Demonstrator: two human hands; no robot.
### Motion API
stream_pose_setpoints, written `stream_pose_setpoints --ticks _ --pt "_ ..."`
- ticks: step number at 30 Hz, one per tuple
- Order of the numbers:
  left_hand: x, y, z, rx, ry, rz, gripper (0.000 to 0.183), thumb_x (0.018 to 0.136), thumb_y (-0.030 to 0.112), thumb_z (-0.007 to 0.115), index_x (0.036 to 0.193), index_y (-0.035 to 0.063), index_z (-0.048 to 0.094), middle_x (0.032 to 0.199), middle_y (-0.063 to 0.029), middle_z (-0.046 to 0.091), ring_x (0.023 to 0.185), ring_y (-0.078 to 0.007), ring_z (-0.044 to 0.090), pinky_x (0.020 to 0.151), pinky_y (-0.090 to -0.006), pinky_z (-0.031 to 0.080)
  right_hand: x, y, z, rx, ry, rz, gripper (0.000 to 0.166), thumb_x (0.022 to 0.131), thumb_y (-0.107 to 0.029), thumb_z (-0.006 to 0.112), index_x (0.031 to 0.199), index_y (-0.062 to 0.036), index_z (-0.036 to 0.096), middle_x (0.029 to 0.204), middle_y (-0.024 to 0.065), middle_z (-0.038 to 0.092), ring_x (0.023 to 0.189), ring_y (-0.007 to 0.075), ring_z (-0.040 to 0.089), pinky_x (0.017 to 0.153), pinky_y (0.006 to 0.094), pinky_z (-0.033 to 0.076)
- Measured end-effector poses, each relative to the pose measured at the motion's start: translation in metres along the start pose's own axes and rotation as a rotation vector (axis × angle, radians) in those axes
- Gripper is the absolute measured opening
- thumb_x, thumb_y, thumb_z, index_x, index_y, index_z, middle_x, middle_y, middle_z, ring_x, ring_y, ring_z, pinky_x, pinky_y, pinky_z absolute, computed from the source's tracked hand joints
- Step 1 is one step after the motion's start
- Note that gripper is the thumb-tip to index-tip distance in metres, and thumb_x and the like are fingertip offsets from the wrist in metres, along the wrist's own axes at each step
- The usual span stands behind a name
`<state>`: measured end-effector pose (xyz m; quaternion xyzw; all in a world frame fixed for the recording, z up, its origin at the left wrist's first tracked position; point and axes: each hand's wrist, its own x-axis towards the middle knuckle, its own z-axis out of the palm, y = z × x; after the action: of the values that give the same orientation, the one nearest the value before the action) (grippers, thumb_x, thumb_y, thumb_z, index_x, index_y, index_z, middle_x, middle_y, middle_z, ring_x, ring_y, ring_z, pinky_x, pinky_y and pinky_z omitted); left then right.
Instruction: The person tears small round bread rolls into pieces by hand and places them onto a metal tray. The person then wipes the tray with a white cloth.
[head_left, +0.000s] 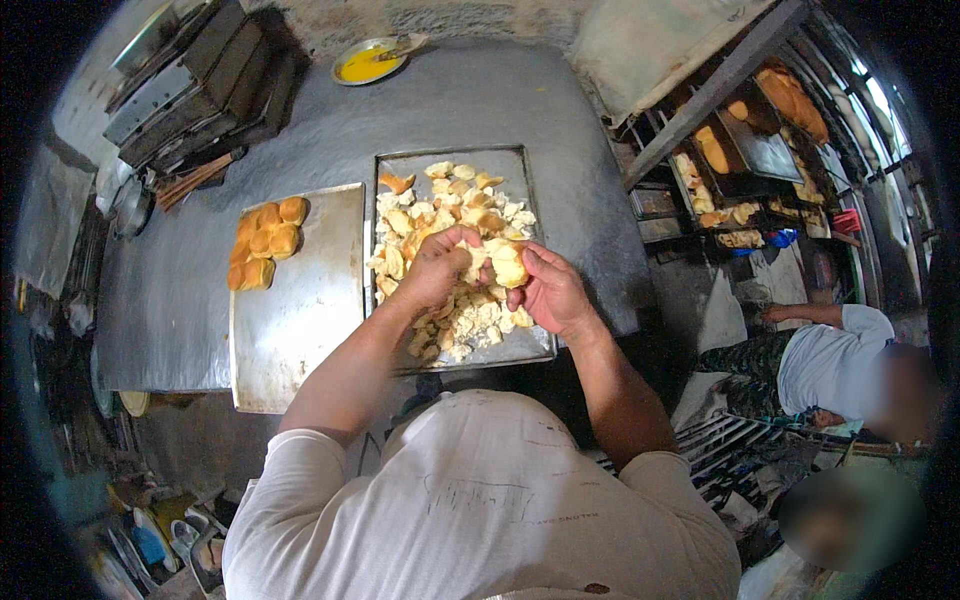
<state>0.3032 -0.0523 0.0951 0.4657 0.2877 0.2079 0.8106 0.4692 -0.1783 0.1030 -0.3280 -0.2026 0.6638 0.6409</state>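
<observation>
My left hand (442, 268) and my right hand (551, 285) meet above a metal baking tray (450, 155). Between them is a torn bread roll (508, 264), its pale crumb exposed. My right fingers grip its browned side, while my left fingers pinch a torn bit at the other side. Torn bread pieces (450, 202) cover much of the tray below, with finer crumbs (465, 330) near its front. A second metal tray (307, 300) lies to the left and bears a cluster of whole golden bread rolls (264, 240) at its far left corner.
A bowl of yellow liquid (367, 66) with a brush stands at the table's back. Stacked dark metal tins (202, 82) occupy the back left, near a bundle of sticks (196, 180). A rack (720, 165) with bread is at right. Another person (832, 367) sits beyond the table's right side.
</observation>
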Motion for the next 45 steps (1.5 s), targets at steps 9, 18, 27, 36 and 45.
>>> stream_pose_setpoints --ticks 9,18,27,36,45 --pt "-0.006 0.003 0.006 0.490 -0.198 0.145 0.039 0.091 0.031 0.065 0.119 0.0042 0.058 0.104 -0.0096 0.067 0.088 -0.0199 0.066 0.075 -0.0328 0.054 0.013 0.009 0.002 -0.634 0.087 -0.132 0.035 0.090 -0.004 0.060 0.124 -0.0018 0.052 0.113 0.0063 0.063 0.092 0.0130 0.061 0.070 0.0265 0.052" --pt "-0.021 0.000 0.013 0.770 -0.051 0.056 0.038 0.094 0.036 0.061 0.090 -0.0012 0.067 0.075 -0.0100 0.066 0.073 -0.0185 0.061 0.070 -0.0349 0.048 0.030 0.021 -0.001 -1.637 0.295 -0.562 0.032 0.078 0.003 0.068 0.108 0.0004 0.059 0.096 0.0191 0.067 0.085 0.0301 0.067 0.075 0.0379 0.053" --pt "-0.007 -0.008 -0.011 0.772 0.111 0.295 0.043 0.085 0.021 0.069 0.120 -0.0004 0.057 0.088 -0.0182 0.070 0.081 -0.0290 0.069 0.074 -0.0383 0.053 0.047 0.026 0.004 -0.776 0.272 -0.121 0.019 0.092 -0.005 0.062 0.110 0.0023 0.061 0.092 0.0058 0.066 0.075 0.0087 0.060 0.066 0.0242 0.051" --pt "-0.007 0.003 -0.025 0.942 0.157 0.447 0.034 0.085 0.016 0.065 0.116 0.0019 0.061 0.084 -0.0223 0.068 0.075 -0.0330 0.068 0.069 -0.0392 0.052 0.045 0.016 0.011 -0.832 0.198 -0.035 0.018 0.094 -0.010 0.061 0.109 -0.0003 0.061 0.089 0.0052 0.065 0.075 0.0118 0.062 0.064 0.0253 0.052" --pt "-0.015 0.009 -0.011 1.367 -0.100 0.142 0.037 0.092 0.032 0.055 0.102 -0.0021 0.066 0.090 -0.0276 0.067 0.087 -0.0450 0.064 0.079 -0.0505 0.051 0.048 0.038 0.024 -1.169 0.225 -0.213 0.019 0.089 -0.016 0.068 0.102 -0.0037 0.065 0.081 0.0071 0.065 0.068 0.0124 0.059 0.063 0.0308 0.050"
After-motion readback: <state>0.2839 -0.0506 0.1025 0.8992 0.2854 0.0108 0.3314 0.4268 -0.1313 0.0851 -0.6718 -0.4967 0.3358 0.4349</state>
